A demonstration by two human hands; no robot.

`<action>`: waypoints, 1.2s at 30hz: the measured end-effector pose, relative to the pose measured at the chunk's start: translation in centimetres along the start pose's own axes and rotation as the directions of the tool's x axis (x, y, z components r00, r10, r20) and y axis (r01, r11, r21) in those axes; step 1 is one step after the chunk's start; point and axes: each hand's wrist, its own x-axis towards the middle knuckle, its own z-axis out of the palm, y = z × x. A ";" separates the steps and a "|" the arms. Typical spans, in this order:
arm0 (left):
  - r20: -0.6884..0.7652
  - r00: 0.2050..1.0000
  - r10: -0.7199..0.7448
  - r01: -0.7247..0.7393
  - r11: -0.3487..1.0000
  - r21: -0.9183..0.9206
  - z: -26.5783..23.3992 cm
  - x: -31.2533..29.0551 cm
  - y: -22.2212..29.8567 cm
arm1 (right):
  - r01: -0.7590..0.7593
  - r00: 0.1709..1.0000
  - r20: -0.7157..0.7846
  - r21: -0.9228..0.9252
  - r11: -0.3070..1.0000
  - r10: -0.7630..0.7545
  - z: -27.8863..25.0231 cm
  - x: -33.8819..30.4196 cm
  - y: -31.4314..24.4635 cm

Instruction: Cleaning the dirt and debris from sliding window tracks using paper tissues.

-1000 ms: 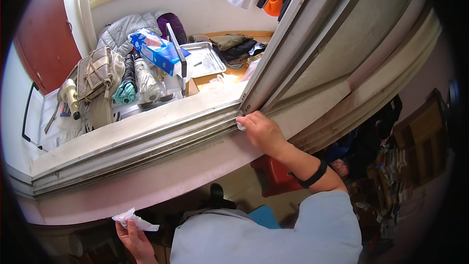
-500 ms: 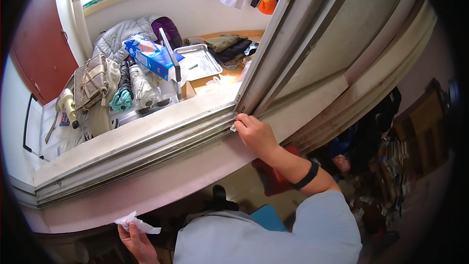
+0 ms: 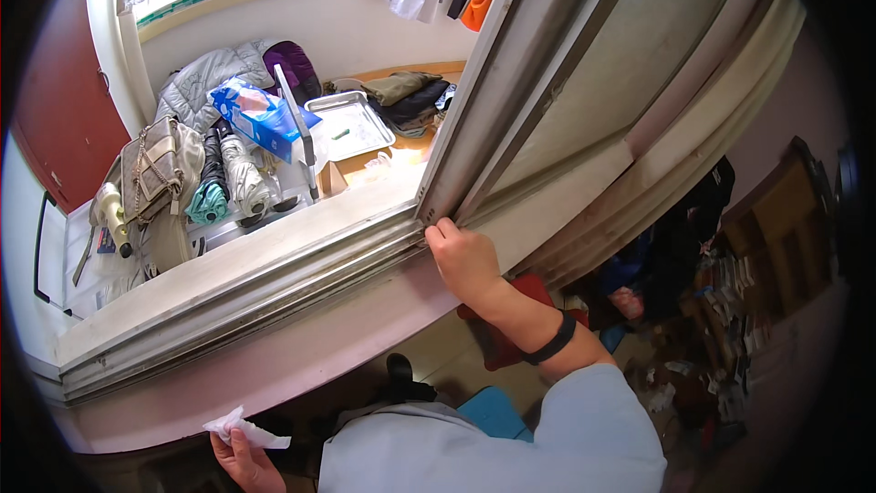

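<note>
My left hand, low in view in front of the ledge, pinches a crumpled white tissue between thumb and fingers. Farther right, my right hand is closed with its fingertips down at the window track. They press in beside the foot of the sliding window frame. A small white scrap, seen under those fingertips half a second ago, is now hidden by the hand. Dark grime lines the grooves of the metal track.
Beyond the sill lie a blue tissue box, folded umbrellas, a beige bag and a metal tray. A curtain hangs at the right. A red stool stands below the ledge.
The whole view has shifted slightly, moving the scene left. My right fingertips have moved a little right along the track, against the window frame's foot. My left hand still holds the tissue.
</note>
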 end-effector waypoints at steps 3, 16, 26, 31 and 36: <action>0.087 0.979 0.183 -0.198 0.958 0.207 -0.4 0.2 -0.5 | -0.009 0.997 0.072 0.005 1.000 0.008 -0.4 -0.6 0.0; 0.114 0.991 -0.065 0.079 0.990 -0.116 1.8 0.6 0.9 | -0.139 0.988 0.083 0.112 0.984 0.130 -0.8 -1.1 -1.7; 0.135 0.990 -0.036 0.054 0.990 -0.132 1.7 0.4 0.5 | -0.143 0.989 0.061 0.227 0.963 0.133 -1.1 -0.5 -5.6; 0.142 0.990 -0.012 0.032 0.990 -0.137 1.1 0.9 0.1 | -0.063 0.997 0.053 0.239 0.969 0.052 -0.5 -0.2 -9.3; 0.128 0.990 -0.060 0.074 0.992 -0.107 1.5 0.8 0.8 | -0.017 0.999 0.050 0.214 0.977 0.007 -0.6 0.1 -12.8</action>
